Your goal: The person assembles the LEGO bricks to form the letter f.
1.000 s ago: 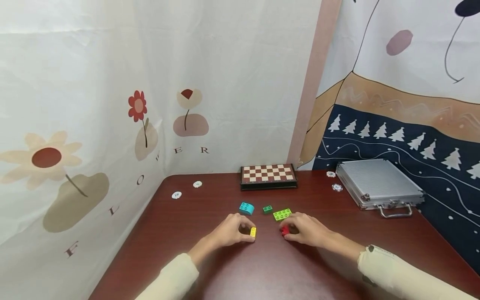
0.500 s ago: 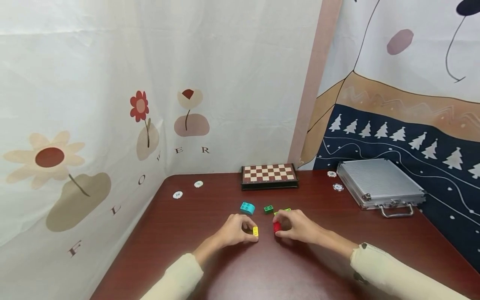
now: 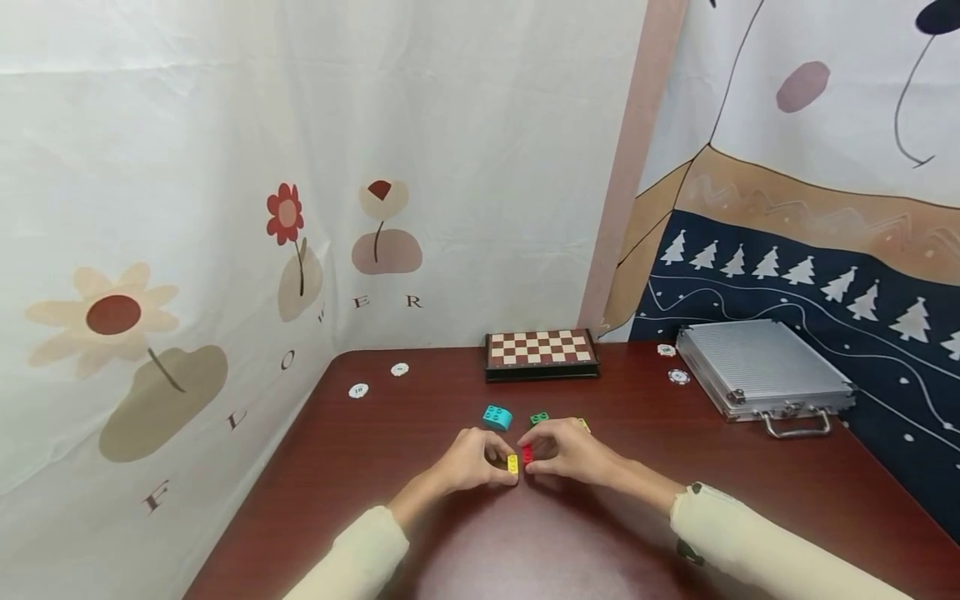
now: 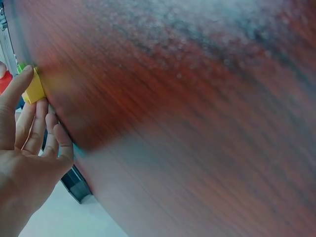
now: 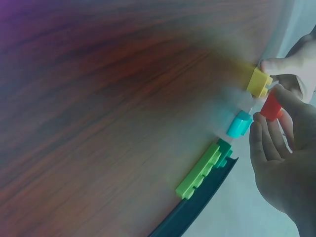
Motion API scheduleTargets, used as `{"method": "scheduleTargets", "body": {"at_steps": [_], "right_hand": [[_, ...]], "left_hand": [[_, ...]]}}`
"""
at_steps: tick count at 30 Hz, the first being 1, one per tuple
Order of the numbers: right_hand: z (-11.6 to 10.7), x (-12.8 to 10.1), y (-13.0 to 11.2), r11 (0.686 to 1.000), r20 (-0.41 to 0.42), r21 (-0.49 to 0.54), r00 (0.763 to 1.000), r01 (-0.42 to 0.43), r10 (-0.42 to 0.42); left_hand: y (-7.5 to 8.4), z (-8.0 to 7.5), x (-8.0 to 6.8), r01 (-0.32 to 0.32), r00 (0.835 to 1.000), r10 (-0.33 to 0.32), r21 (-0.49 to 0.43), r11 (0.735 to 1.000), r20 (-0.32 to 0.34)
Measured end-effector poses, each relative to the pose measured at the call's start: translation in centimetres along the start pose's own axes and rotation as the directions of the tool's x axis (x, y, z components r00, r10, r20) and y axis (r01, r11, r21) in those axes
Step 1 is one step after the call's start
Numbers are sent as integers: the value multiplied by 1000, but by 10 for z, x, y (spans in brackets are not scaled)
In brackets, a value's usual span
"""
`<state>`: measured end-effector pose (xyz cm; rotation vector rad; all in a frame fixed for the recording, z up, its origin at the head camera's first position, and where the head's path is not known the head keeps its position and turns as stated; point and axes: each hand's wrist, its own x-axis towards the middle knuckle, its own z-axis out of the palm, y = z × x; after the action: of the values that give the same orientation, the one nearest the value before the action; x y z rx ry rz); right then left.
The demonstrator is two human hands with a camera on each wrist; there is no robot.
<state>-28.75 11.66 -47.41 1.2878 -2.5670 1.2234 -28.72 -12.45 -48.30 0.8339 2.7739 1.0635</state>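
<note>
Near the table's (image 3: 360, 450) middle, left hand (image 3: 465, 461) pinches a yellow brick (image 3: 512, 464); right hand (image 3: 572, 450) pinches a red brick (image 3: 527, 453) just beside it. Curtain (image 3: 187, 250) reads "FLOWER".

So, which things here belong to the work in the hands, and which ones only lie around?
In hand:
- yellow brick, pinched by the left hand
- red brick, pinched by the right hand

Lying about:
- cyan brick
- dark green brick
- chessboard
- aluminium case
- poker chips
</note>
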Motion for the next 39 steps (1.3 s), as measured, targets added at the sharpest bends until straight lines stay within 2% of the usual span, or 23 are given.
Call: {"method": "scheduleTargets", "body": {"at_steps": [8,12,18,28,39], "right_hand": [[9,6,-5,997,21,77,999,22,-24],[13,6,-4,999,8,39,999,32,-33],[17,9,-2,999,-17,3,999,41,-40],[21,15,-5,1000,-21,-8,1000,-13,13],[21,18,-5,997,-25,-77,1000,-17,15]], "left_hand": [[0,1,-1,-10,1000,10,-1,1000,-8],[1,1,-2,-29,1000,29,2,1000,-4],[-1,-1,-2,-24,1000,23,-15,1000,-6],[-4,-3,-2,-30,1000,30,-29,999,7],[-5,-3,-2,-80,997,80,8,997,4]]}}
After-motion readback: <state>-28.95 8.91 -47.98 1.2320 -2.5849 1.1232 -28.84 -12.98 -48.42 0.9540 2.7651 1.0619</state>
